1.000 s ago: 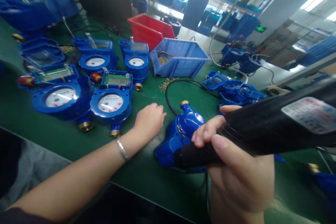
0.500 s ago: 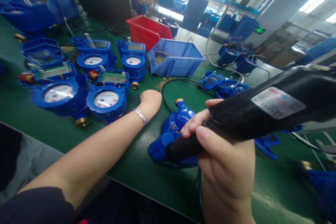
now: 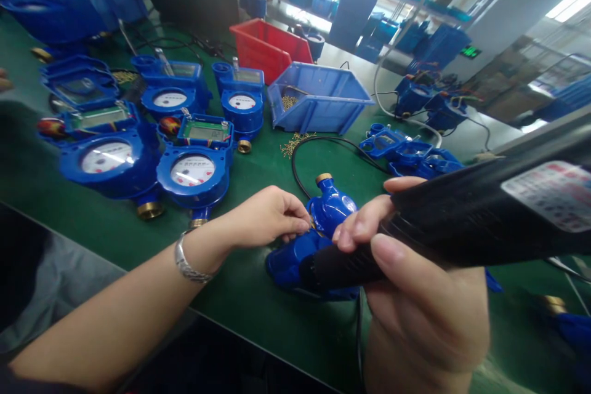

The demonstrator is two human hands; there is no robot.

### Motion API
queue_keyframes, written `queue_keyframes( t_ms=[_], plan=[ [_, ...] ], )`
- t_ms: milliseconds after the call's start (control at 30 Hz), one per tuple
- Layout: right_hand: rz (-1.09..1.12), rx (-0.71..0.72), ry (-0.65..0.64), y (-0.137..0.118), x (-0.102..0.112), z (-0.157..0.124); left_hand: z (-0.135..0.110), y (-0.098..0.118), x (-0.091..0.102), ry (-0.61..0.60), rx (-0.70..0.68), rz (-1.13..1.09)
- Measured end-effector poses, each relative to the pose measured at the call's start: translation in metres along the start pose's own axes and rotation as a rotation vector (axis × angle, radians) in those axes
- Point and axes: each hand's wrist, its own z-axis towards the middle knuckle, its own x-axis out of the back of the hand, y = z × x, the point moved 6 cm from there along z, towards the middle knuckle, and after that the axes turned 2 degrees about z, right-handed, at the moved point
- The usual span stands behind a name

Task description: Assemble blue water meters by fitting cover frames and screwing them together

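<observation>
A blue water meter body (image 3: 323,221) with a brass end lies on the green mat (image 3: 258,295) in front of me. My right hand (image 3: 415,295) is wrapped round a black electric screwdriver (image 3: 462,221), whose tip points down at the meter. My left hand (image 3: 265,217) rests at the meter's left side, fingers pinched together at its edge; what they pinch is too small to make out. A silver bracelet is on that wrist.
Several assembled blue meters (image 3: 194,175) with white dials stand at the left. A blue bin (image 3: 318,101) with small brass screws, loose screws (image 3: 295,143) before it, and a red bin (image 3: 268,49) sit behind. Blue covers (image 3: 410,157) lie right. Another person works at the far bench.
My left hand went out toward the loose screws by the blue bin, then drew back to the meter's left side with its fingers pinched. The screwdriver stayed over the meter.
</observation>
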Motion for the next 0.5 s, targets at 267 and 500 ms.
queue_keyframes(
  t_ms=[267, 500],
  plan=[
    [-0.028, 0.01, -0.002, 0.0, 0.0, 0.0, 0.012, 0.018, -0.007, 0.039, -0.11, 0.483],
    [-0.035, 0.04, 0.035, -0.01, 0.0, 0.002, 0.012, 0.026, -0.012, 0.06, -0.126, 0.626]
  ],
)
